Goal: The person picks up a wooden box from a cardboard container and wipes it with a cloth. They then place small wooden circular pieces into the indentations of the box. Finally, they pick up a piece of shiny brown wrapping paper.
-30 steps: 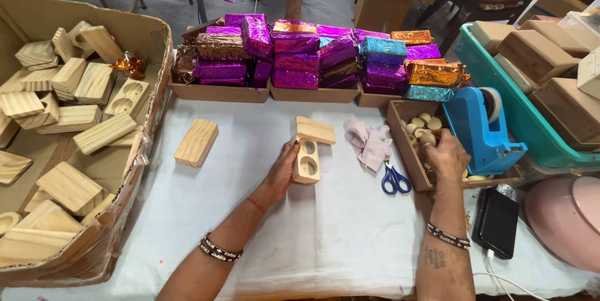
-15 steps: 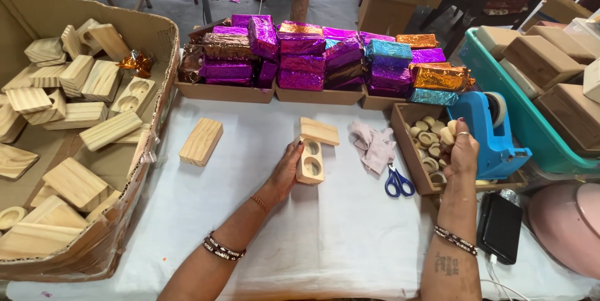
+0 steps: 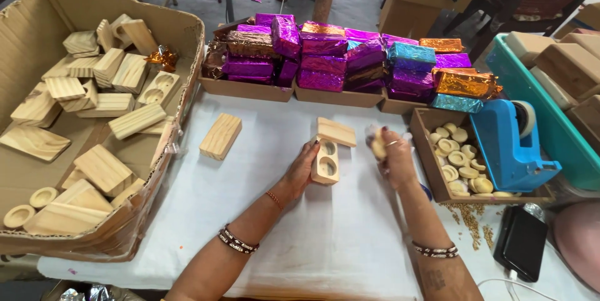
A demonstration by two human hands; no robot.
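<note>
Head view: the left hand (image 3: 302, 170) steadies a two-hole wooden block (image 3: 326, 162) mid-bench, fingers closed on its left edge. Just right of the block, the right hand (image 3: 392, 154) pinches a small round disc (image 3: 377, 146). Open white bench (image 3: 325, 245) lies below the block.

Pale wooden block (image 3: 325, 162) with two round hollows, tilted on the white cloth, small round disc (image 3: 377, 148) held just right of it

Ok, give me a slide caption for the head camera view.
Left hand steadies a two-hole wooden block on the white table; right hand holds a small round piece.
</note>
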